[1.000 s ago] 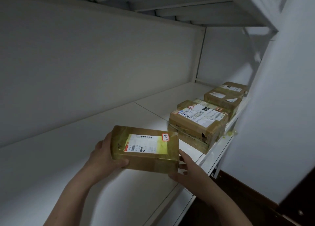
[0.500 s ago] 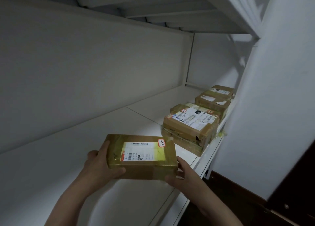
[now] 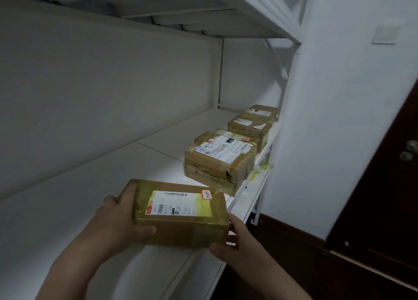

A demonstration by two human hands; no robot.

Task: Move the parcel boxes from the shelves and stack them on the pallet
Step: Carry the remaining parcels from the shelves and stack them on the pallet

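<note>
The taped parcel box (image 3: 181, 213) is held between both hands over the front part of the white shelf (image 3: 79, 220), its shipping label (image 3: 174, 205) facing up. The left hand (image 3: 117, 220) clamps the box's left end, thumb pressed on the near face and fingers curled over the far corner. The right hand (image 3: 233, 243) cups the lower right corner, fingers curled against that end. Beyond the right fingers, farther along the shelf, sits a row of parcels (image 3: 219, 164); a brown door (image 3: 384, 186) stands to their right.
</note>
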